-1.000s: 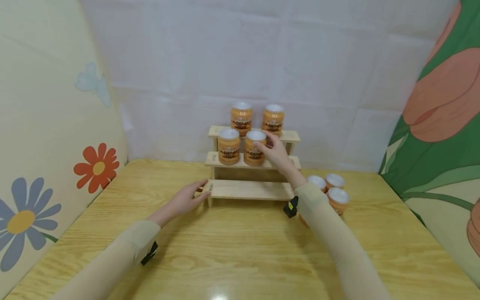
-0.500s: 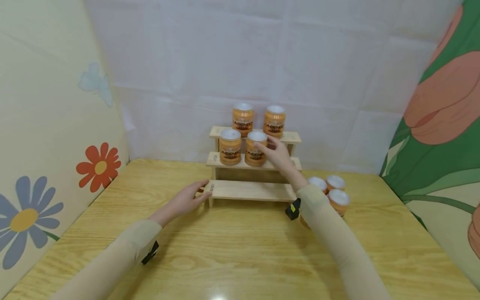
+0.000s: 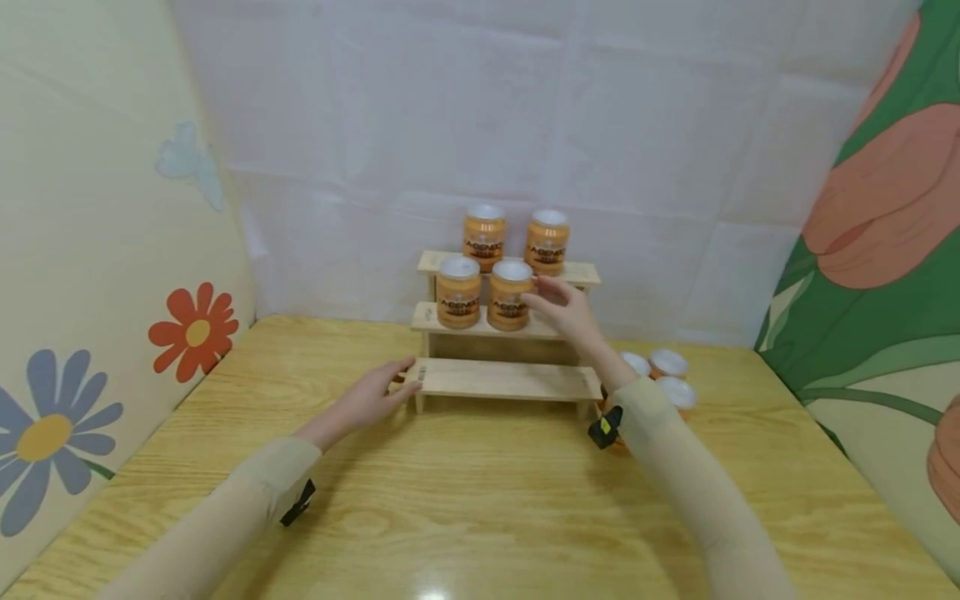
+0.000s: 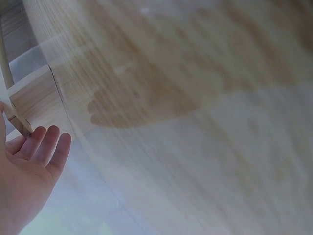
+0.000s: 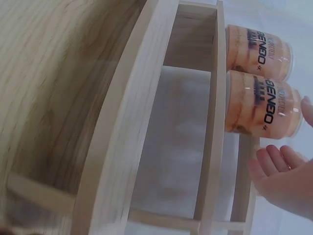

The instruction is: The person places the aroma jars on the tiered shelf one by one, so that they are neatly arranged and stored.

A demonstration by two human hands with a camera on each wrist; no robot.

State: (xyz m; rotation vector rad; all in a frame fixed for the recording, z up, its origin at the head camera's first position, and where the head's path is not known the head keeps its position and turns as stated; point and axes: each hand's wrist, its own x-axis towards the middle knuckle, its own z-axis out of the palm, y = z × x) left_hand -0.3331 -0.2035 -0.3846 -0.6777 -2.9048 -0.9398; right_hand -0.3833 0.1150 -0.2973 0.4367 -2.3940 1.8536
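Observation:
A three-tier wooden stand stands on the table. My left hand holds the left end of its bottom board, thumb at the front edge and index finger behind; in the left wrist view the other fingers curve loosely beside the board's corner. On the middle tier are two orange jars with white lids, a left jar and a right jar. Just right of that right jar is my right hand, fingers loosely bent. The right wrist view shows a gap between the fingers and the nearer jar.
Two more orange jars, a left one and a right one, occupy the top tier. Several jars cluster on the table right of the stand, partly hidden by my right sleeve. A white sheet hangs behind.
My right hand has let go of the right jar on the middle tier and drawn back slightly to the right. The left hand stays at the bottom board's end.

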